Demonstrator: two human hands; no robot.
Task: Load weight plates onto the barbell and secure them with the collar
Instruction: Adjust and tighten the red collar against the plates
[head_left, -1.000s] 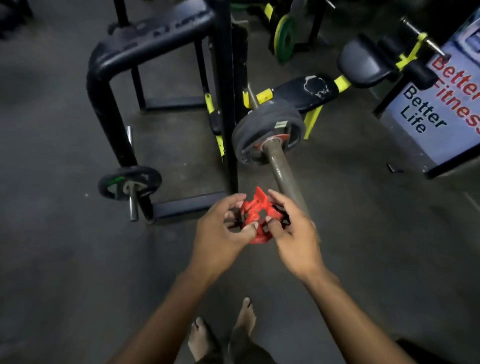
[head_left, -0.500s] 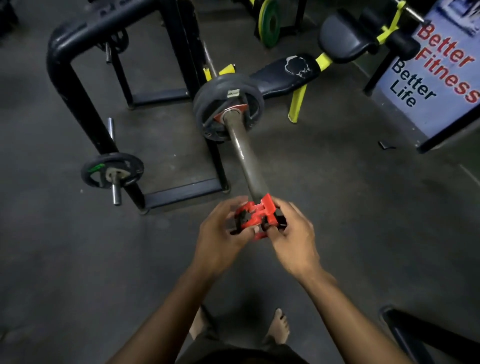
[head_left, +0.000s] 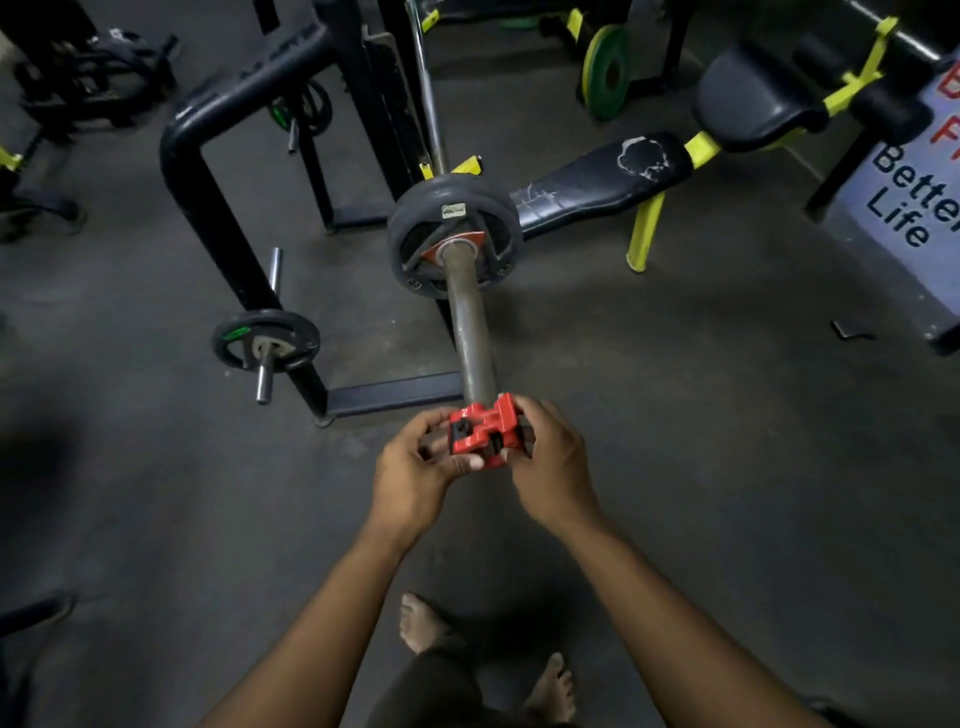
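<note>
Sliding onto the sleeve: the red collar (head_left: 484, 432), free in the air a second ago, now sits at the near tip of the barbell (head_left: 470, 322), at 6 o'clock from the weight plate (head_left: 455, 235). Left hand (head_left: 415, 475) and right hand (head_left: 555, 467) both pinch it, fingers closed around its sides. Its lever seemingly stands unlatched. Collar well apart from plate; pushing inward and clamping remain.
</note>
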